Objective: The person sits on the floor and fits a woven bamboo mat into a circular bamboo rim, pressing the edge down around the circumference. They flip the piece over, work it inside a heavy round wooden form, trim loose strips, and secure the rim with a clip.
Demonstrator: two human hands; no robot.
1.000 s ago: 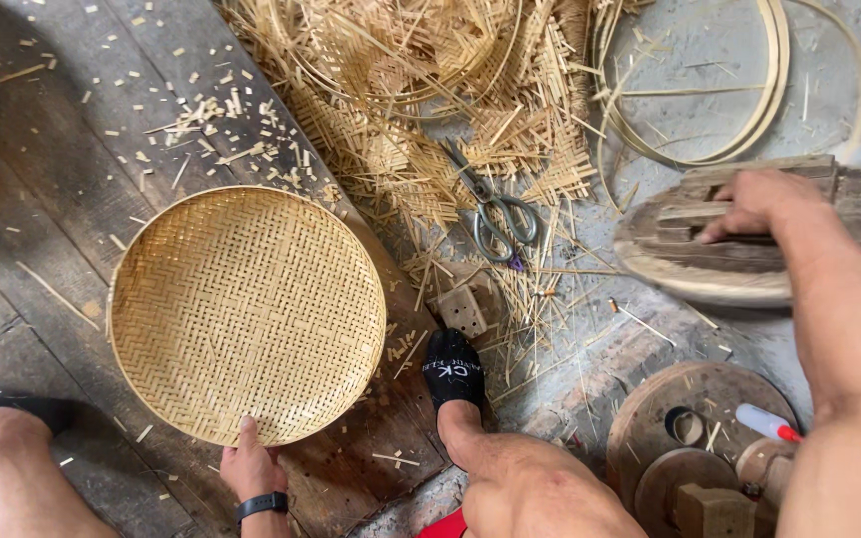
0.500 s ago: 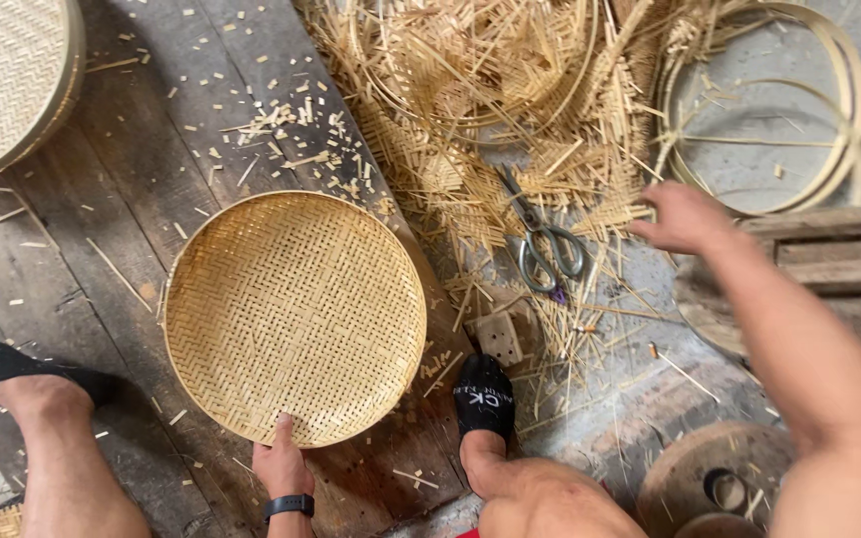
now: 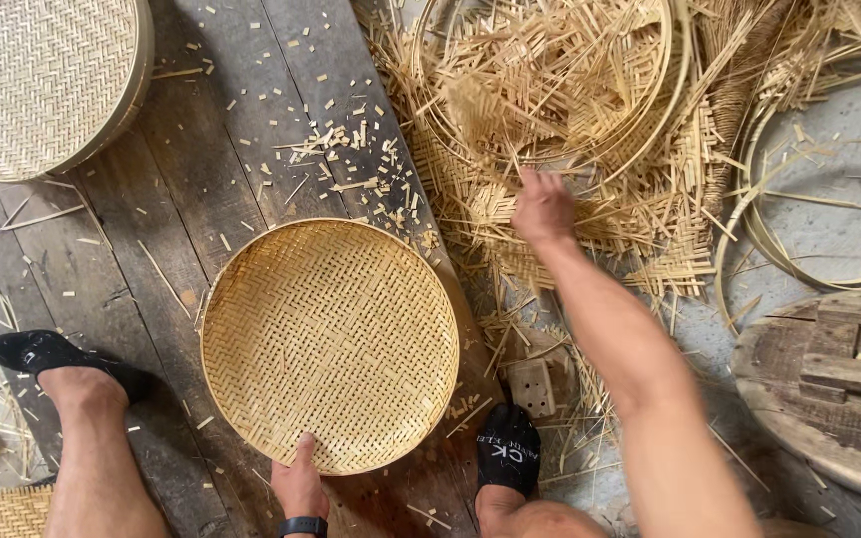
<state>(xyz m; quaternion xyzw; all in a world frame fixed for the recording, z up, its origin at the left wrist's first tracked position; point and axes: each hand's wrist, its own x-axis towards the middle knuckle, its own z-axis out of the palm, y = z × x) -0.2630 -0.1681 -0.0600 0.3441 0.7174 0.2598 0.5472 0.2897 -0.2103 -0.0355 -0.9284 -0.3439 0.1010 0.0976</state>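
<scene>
A round woven bamboo tray [image 3: 329, 344] lies flat on the dark wooden boards between my feet. My left hand [image 3: 299, 485] grips its near rim, thumb on top. My right hand [image 3: 542, 206] reaches out over a heap of bamboo strips and scraps [image 3: 590, 130] at the far right, fingers down among the strips; I cannot tell whether it holds any. A thin bamboo hoop [image 3: 650, 120] lies in that heap just past the hand.
A second woven tray [image 3: 37, 85] sits at the top left. More bamboo hoops [image 3: 759, 249] lie at the right. A round wooden block [image 3: 829, 389] stands at the lower right. Small offcuts litter the boards; a small pale block [image 3: 533, 387] lies by my right foot.
My right hand has swung left from the wooden block and the scissors into the strip heap. The view has shifted, bringing the second tray into sight. My left hand has stayed on the tray rim.
</scene>
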